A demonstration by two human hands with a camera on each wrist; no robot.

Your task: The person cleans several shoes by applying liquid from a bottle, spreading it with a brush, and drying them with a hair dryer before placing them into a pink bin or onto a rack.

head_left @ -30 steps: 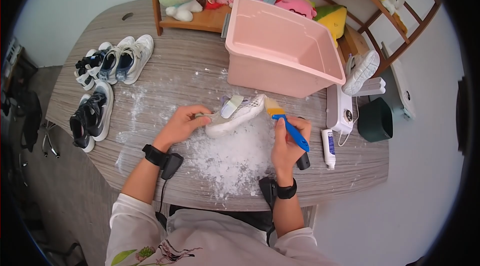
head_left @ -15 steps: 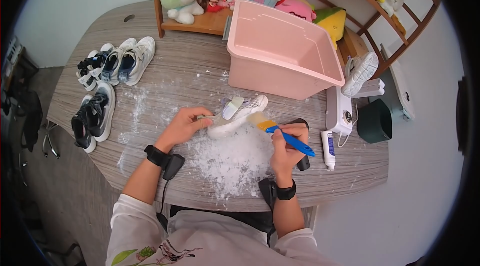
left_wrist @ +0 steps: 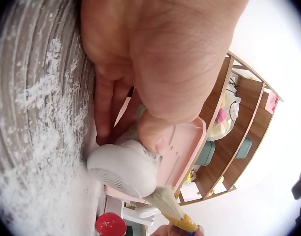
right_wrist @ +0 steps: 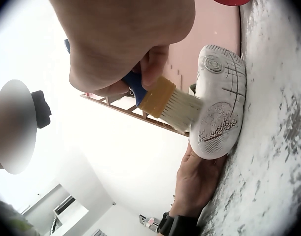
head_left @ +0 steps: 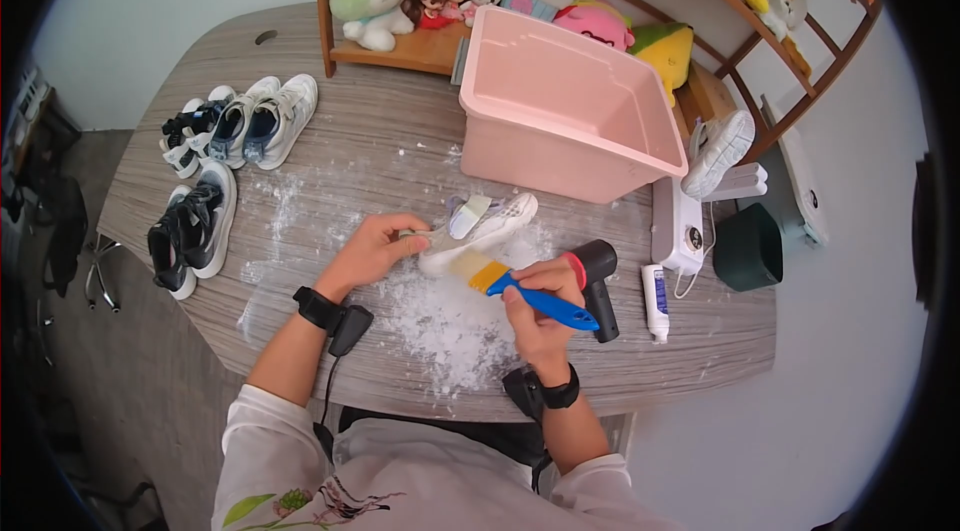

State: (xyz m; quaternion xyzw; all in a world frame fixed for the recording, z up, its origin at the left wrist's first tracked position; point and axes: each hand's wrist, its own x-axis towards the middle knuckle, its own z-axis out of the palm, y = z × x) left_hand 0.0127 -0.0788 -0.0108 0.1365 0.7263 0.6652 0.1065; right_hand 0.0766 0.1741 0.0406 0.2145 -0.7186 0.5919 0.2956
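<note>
A white shoe (head_left: 505, 221) with a pale strap lies tipped on the table, its patterned sole (right_wrist: 221, 101) facing the right wrist camera. My left hand (head_left: 375, 249) pinches the shoe at its heel end, thumb on top. In my right hand (head_left: 543, 316) is a paintbrush (head_left: 545, 303) with a blue handle and yellow ferrule, held between thumb and fingers. Its pale bristles (right_wrist: 182, 109) meet the edge of the sole near the heel. White powder (head_left: 450, 331) is spread thickly over the table below the shoe.
Behind the shoe stands a pink bin (head_left: 500, 146). A black hair dryer (head_left: 600, 296), a white tube (head_left: 655, 303), a white appliance (head_left: 675, 226) with another shoe (head_left: 722, 153) on it, and a dark green bin (head_left: 748, 249) are at right. Several shoes (head_left: 280, 121) stand at left.
My right hand has moved left and toward me, taking the brush from the toe along the shoe to its heel end. My left hand keeps its hold on the heel.
</note>
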